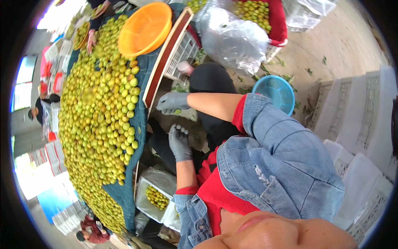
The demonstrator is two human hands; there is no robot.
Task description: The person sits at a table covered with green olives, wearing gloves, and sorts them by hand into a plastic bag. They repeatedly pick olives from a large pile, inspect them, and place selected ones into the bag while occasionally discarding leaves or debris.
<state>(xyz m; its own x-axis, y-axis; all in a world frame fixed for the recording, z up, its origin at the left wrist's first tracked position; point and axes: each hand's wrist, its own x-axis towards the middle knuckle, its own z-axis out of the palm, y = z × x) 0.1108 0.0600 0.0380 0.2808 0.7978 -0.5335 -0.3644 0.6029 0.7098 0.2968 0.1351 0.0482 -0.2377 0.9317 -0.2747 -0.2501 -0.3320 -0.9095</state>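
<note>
My right hand (172,103), in a grey glove, hangs beside the table's wooden edge board (168,59), above my dark-trousered knee. Its fingers curl inward, and whether anything sits in them is hidden. My left hand (180,143), also gloved in grey, is over my lap near the table edge. Its fingers are bent together and nothing shows in them. In front of me, a broad heap of small round yellow-green fruits (99,118), which look like jujubes, covers a dark blue-green cloth (119,194). An orange basin (146,29) is tilted on the cloth.
A lined crate (154,174) of fruits stands by my left. Right of me are a red-lined crate (278,25), clear plastic sheeting (230,37) and a blue bucket (273,93). White crates (345,109) stack behind. Across the heap, another person's gloved hand (91,40) reaches in.
</note>
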